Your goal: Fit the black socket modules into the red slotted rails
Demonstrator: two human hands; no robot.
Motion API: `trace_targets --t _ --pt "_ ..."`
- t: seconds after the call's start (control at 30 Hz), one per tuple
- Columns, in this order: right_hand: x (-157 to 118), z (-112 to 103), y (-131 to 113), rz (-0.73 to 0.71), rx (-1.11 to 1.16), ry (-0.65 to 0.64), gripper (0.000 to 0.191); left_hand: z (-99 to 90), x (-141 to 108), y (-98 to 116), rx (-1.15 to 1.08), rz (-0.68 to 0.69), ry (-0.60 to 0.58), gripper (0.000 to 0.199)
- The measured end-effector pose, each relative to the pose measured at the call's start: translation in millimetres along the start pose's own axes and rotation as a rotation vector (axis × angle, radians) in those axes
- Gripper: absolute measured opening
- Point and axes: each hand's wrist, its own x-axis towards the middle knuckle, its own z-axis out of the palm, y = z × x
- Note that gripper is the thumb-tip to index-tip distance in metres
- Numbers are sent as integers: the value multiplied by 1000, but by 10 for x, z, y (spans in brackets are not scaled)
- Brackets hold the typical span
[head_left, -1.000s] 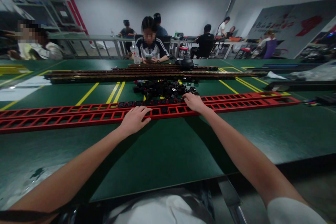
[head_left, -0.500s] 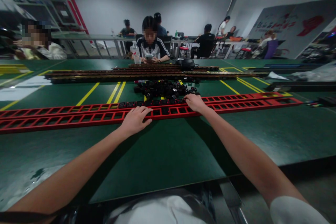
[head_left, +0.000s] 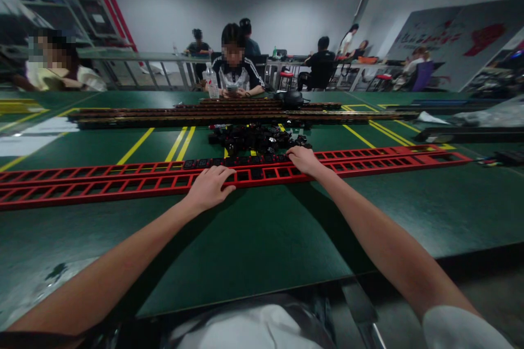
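Note:
Two long red ladder-like strips (head_left: pixel 452 162) lie side by side across the green table (head_left: pixel 245 240). Over the near strip rests my left hand (head_left: pixel 209 185), its fingers bent forward and its thumb held apart. My right hand (head_left: pixel 303 160) reaches over both strips, fingers curled together at the far one. Whatever its fingertips grip or press is hidden. Between the hands, small black square parts (head_left: pixel 203 163) sit in a row along the far strip. A darker part (head_left: pixel 256 173) shows in an opening of the near strip. Just beyond is a heap of black parts (head_left: pixel 256 139).
Long dark bars (head_left: pixel 172 116) lie across the table behind the heap. A clear bottle (head_left: pixel 212 84) stands near a seated person (head_left: pixel 237 68) holding a phone. Plastic wrapping (head_left: pixel 495 117) and a dark bar (head_left: pixel 458 134) are at the right. White sheets (head_left: pixel 36 136) lie left.
The red strips have slid very slightly left, and my left hand with them. My right hand stays nearly in place. The person at the far left has shifted posture.

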Motion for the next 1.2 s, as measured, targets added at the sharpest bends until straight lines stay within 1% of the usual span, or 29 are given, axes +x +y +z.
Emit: trace_targets --t 0.07,0.17,0.23,0.3,0.37,0.5,0.63,0.77,0.87,1.0,1.1,1.2 --pt "-22 8 -43 -41 23 39 42 -7 -3 12 2 -2 0 42" --pt "-61 52 -170 -192 62 120 46 -20 -7 33 7 -11 -2 43" --pt "-75 98 -260 -281 35 116 47 -26 -8 42 10 -15 -2 43" --pt "-75 141 -318 -315 -14 81 48 -24 -8 43 6 -17 1 44" --pt "-66 170 -335 -297 -39 61 50 -17 -7 37 -4 -14 2 44" --pt "-56 174 -311 -216 -46 83 51 -3 -3 22 -14 -5 3 43" --pt "-69 157 -317 -194 -48 79 51 -3 -3 26 -15 -10 -1 44" --pt "-62 155 -344 -141 -30 73 58 -13 -2 45 -5 -11 -2 43" --pt "-50 157 -353 -107 -43 53 57 -15 -1 56 2 -13 -1 43" --pt "-60 152 -352 -93 -18 71 54 -5 -6 53 -1 -21 4 43" --pt "-75 148 -352 -121 -21 87 51 2 -12 44 -13 -19 12 43" --pt "-72 154 -352 -160 -64 51 50 0 -16 39 -21 -18 19 43"
